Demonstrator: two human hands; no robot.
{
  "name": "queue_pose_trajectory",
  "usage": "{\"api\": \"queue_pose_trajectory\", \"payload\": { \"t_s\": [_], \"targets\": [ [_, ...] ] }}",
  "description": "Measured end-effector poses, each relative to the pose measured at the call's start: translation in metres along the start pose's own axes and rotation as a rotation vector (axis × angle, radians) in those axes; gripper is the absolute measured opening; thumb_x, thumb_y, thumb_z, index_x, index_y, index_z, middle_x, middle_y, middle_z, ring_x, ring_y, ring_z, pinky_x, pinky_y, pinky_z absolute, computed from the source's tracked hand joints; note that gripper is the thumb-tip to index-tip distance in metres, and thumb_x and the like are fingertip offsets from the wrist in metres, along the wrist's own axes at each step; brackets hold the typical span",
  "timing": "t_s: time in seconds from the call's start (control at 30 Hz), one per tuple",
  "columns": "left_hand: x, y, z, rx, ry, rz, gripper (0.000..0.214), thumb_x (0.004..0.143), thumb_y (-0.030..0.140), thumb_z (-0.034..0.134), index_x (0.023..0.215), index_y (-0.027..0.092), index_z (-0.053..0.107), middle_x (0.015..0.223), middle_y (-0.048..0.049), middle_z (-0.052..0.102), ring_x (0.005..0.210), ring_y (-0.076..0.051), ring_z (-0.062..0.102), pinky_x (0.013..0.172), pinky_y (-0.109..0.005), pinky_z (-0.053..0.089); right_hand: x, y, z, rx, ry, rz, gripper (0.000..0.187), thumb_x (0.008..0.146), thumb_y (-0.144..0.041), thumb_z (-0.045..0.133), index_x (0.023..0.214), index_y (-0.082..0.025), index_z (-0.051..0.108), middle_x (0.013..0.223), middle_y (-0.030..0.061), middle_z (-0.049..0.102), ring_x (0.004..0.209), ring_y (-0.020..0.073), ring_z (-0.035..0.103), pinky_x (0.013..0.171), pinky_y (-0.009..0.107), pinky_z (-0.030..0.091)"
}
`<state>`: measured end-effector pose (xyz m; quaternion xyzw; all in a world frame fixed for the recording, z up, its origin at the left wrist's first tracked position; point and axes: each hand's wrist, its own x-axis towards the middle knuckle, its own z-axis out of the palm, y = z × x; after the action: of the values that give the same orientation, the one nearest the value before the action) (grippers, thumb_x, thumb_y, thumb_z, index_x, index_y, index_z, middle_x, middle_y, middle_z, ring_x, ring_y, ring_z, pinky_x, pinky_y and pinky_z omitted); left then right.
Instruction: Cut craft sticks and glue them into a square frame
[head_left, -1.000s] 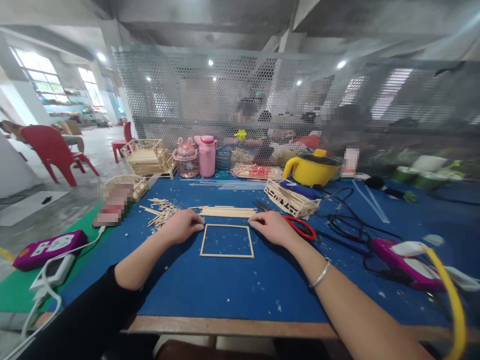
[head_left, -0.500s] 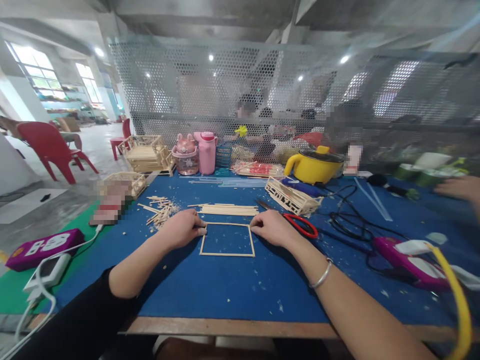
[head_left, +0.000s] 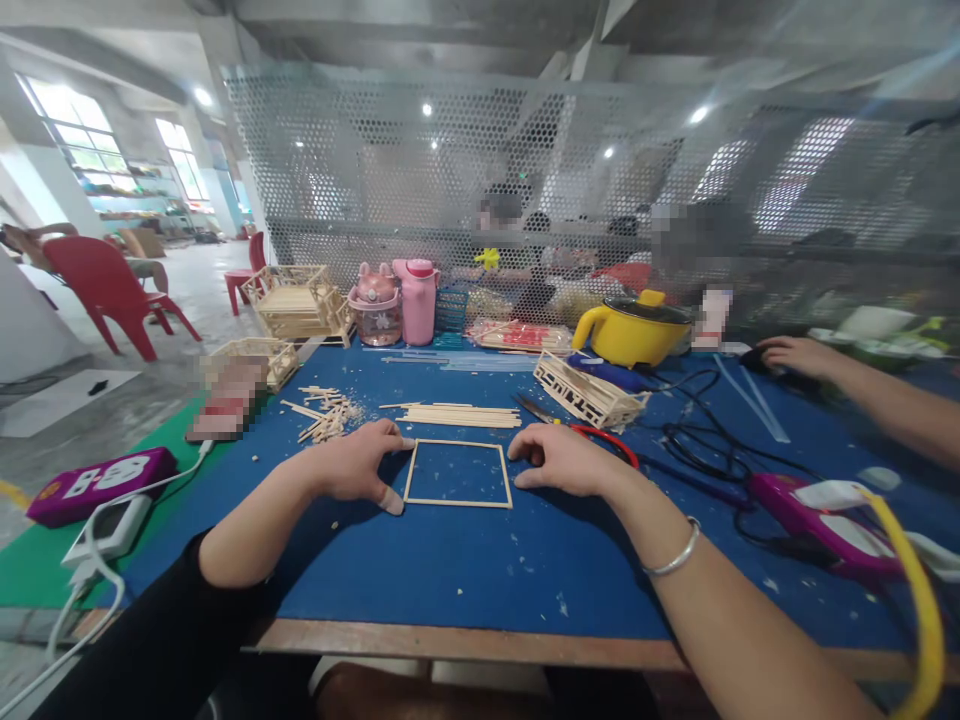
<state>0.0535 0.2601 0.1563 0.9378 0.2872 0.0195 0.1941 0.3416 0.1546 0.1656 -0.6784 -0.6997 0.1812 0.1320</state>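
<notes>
A rectangular frame of thin wooden sticks lies flat on the blue mat in front of me. My left hand is at its left side, thumb and fingers spread apart, fingertips close to the two left corners. On the right, my right hand rests just beside the frame's right side, thumb and forefinger apart with nothing between them. Behind the frame lies a row of loose wooden sticks. Scissors with red handles lie partly hidden behind my right hand.
Short stick pieces are heaped at left. Stick-built structures stand at left and right. Along the back are a pink bottle and a yellow pot. A purple power strip and cables lie right; another person's hand reaches in.
Both my hands have opened and let go of the frame's upper corners; my left thumb has moved down toward the lower left corner. The other person's hand has reached further left.
</notes>
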Motion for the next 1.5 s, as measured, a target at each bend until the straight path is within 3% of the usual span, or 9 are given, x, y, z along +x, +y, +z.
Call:
{"api": "queue_pose_trajectory", "payload": {
  "t_s": [0.37, 1.03, 1.23, 1.33, 1.4, 1.5],
  "targets": [
    [0.003, 0.004, 0.005, -0.027, 0.045, -0.021, 0.081, 0.051, 0.053, 0.074, 0.123, 0.022, 0.053, 0.106, -0.0063, 0.050, 0.103, -0.024, 0.049, 0.091, -0.032, 0.038, 0.002, -0.006, 0.005, -0.015, -0.019, -0.018, 0.030, 0.056, -0.032, 0.073, 0.082, -0.019, 0.066, 0.079, 0.0004, 0.061, 0.069, 0.0140, 0.054, 0.059, 0.021, 0.041],
    [0.006, 0.006, 0.005, 0.016, 0.027, -0.019, 0.082, 0.050, 0.052, 0.075, 0.122, 0.018, 0.056, 0.108, -0.0089, 0.051, 0.102, -0.025, 0.050, 0.091, -0.031, 0.039, 0.002, -0.010, 0.003, -0.059, -0.043, -0.041, 0.025, 0.057, -0.031, 0.070, 0.078, -0.017, 0.067, 0.067, -0.0021, 0.058, 0.060, 0.0121, 0.050, 0.052, 0.021, 0.035],
    [-0.001, 0.007, -0.002, -0.005, -0.003, -0.021, 0.087, 0.050, 0.054, 0.074, 0.126, 0.020, 0.052, 0.117, -0.0096, 0.052, 0.110, -0.027, 0.049, 0.095, -0.033, 0.038, -0.002, -0.007, -0.001, -0.024, -0.070, -0.045, 0.029, 0.060, -0.029, 0.067, 0.087, -0.019, 0.070, 0.081, 0.0014, 0.068, 0.073, 0.0168, 0.059, 0.062, 0.023, 0.042],
    [-0.002, 0.002, -0.008, -0.149, -0.018, -0.047, 0.080, 0.053, 0.055, 0.071, 0.123, 0.020, 0.054, 0.116, -0.0073, 0.058, 0.104, -0.025, 0.054, 0.090, -0.031, 0.042, -0.003, 0.000, -0.005, 0.064, -0.090, -0.019, 0.027, 0.066, -0.030, 0.062, 0.090, -0.020, 0.070, 0.087, 0.0021, 0.070, 0.078, 0.0175, 0.061, 0.069, 0.024, 0.044],
    [0.001, -0.006, -0.012, -0.271, 0.107, -0.101, 0.066, 0.064, 0.055, 0.063, 0.119, 0.019, 0.056, 0.104, -0.0051, 0.065, 0.091, -0.020, 0.060, 0.081, -0.029, 0.045, -0.001, 0.007, -0.007, 0.094, 0.024, 0.015, 0.026, 0.070, -0.032, 0.059, 0.091, -0.019, 0.068, 0.087, 0.0029, 0.070, 0.077, 0.0171, 0.061, 0.070, 0.025, 0.045],
    [0.006, -0.022, -0.021, -0.241, 0.529, -0.254, 0.048, 0.076, 0.047, 0.052, 0.113, 0.016, 0.060, 0.090, -0.0043, 0.069, 0.078, -0.017, 0.061, 0.077, -0.028, 0.046, 0.004, 0.018, -0.009, 0.050, 0.310, 0.053, 0.027, 0.072, -0.033, 0.056, 0.093, -0.018, 0.066, 0.080, 0.0034, 0.068, 0.071, 0.0165, 0.060, 0.066, 0.026, 0.045]
  ]
}}
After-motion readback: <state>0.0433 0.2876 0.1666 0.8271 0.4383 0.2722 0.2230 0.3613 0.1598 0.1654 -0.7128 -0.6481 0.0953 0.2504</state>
